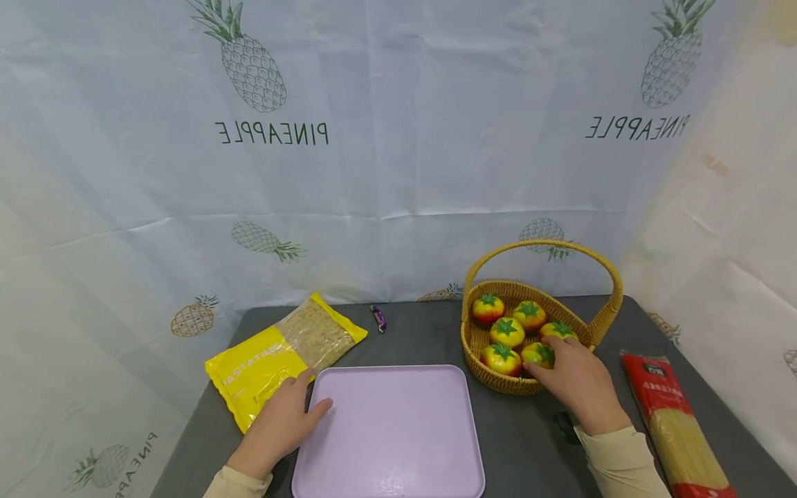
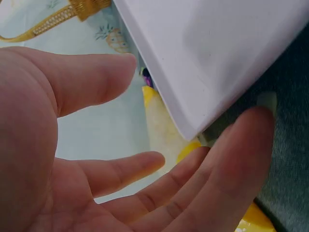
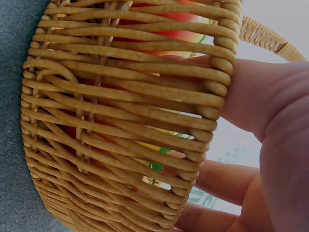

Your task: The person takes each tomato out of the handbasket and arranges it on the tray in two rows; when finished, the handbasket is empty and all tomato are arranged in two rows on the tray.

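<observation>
In the head view my right hand [image 1: 579, 380] reaches over the near right rim of a wicker basket [image 1: 498, 382]. Its thumb and fingers pinch a yellow-green tomato [image 1: 537, 355] with a green leafy top. Several other red-and-yellow tomatoes [image 1: 488, 309] lie around it in the basket. From the right wrist, the woven wall [image 3: 120, 101] hides most of the fingertips. My left hand [image 1: 283, 422], thumb and fingers spread, is at the left edge of a pale lilac tray [image 1: 392, 429], beside a yellow pasta bag [image 1: 261, 366]. Nothing lies between its fingers in the left wrist view.
A small purple-wrapped candy [image 1: 378, 319] lies behind the tray. On the right side of the dark table [image 1: 517, 443] is a red noodle packet [image 1: 679, 422]. The basket's tall handle [image 1: 542, 243] arches above the tomatoes. A pineapple-print cloth [image 1: 398, 173] hangs behind the table.
</observation>
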A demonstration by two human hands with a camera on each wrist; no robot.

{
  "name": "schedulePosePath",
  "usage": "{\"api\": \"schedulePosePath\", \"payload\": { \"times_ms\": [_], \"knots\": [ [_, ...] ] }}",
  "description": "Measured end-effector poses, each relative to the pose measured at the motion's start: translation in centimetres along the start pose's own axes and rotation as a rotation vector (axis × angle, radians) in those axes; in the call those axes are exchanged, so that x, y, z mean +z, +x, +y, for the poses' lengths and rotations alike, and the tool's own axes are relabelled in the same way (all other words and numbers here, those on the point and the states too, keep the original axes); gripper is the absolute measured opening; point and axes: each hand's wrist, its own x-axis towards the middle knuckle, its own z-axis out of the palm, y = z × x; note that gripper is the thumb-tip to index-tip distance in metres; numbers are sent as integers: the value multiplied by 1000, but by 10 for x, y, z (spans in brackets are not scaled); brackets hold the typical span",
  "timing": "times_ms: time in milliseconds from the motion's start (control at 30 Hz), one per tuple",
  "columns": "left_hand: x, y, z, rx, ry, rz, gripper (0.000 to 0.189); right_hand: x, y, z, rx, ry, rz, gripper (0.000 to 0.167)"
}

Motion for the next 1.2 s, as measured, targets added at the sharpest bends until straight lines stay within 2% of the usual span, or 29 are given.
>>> {"api": "schedulePosePath", "payload": {
  "times_ms": [167,367,700,1200],
  "knots": [
    [3,2,-3,39,-20,-3,69,4,0,1,13,1,9,71],
    [1,5,-1,22,-3,-20,66,4,0,-1,20,21,21,73],
    [0,7,-3,-17,-28,-69,64,3,0,0,43,47,-3,72],
    [-1,9,-6,-27,-34,-93,57,2,3,5,6,49,6,70]
  ]
}}
